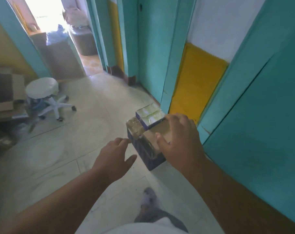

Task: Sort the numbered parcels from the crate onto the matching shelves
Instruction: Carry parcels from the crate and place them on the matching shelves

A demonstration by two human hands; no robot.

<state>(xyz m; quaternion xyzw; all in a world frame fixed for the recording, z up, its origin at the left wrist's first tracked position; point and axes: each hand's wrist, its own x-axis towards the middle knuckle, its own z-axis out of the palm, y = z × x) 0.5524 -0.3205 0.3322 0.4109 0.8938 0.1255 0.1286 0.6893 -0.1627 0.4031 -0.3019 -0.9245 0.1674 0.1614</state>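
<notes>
Dark blue plastic makes up the crate point(147, 155), and it sits on the pale floor point(75, 146) just beside the teal wall point(254, 132). It looks full. Brown parcels point(160, 132) wrapped in shiny tape fill the top, and a purple and white parcel point(150, 118) lies on them at the far end. I cannot read any numbers on them; the picture is too blurry.

The right hand point(178, 141) is spread out flat over the brown parcels, fingers apart, touching or almost touching the top one. It has not closed around anything. The left hand point(117, 156) is open too, reaching toward the near side of the crate and holding nothing.

No shelves show from where I stand. So I think the sorting has hardly begun, or this is one pick among many. Lots of parcels are left in the crate.

Farther off stand a white stool point(43, 92) on wheels and a bright doorway point(55, 31).
</notes>
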